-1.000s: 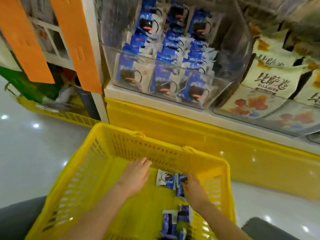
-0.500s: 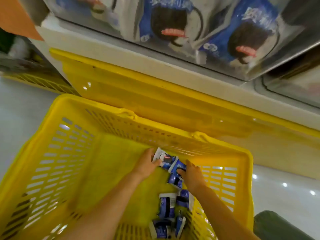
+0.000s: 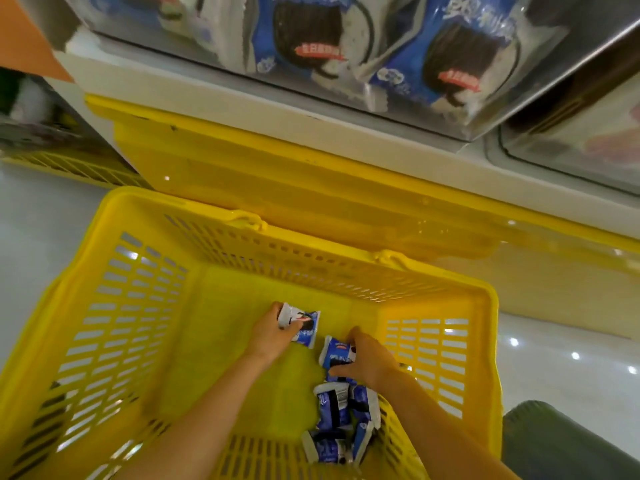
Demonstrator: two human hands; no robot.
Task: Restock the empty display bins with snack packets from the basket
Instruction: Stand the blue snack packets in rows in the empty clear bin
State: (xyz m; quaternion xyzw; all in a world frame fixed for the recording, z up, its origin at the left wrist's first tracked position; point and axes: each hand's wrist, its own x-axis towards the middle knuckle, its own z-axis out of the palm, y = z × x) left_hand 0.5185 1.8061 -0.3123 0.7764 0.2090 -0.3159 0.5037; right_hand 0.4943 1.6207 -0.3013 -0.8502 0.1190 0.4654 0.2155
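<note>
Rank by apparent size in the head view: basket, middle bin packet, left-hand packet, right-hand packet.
1. basket
2. middle bin packet, enlarged by nearness to the camera
3. left-hand packet and right-hand packet: look alike, both partly covered; not ranked

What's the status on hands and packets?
Left hand grips far packet. Right hand grips near packet. Loose packets lie in basket corner. No obstruction seen.

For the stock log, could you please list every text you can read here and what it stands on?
"奥利": white characters, cropped at the frame's top, on the bin packet.
Its red banner: blurred, unreadable.
The left packet, held by the left hand, and the right packet, held by the right hand: print too small to read.
</note>
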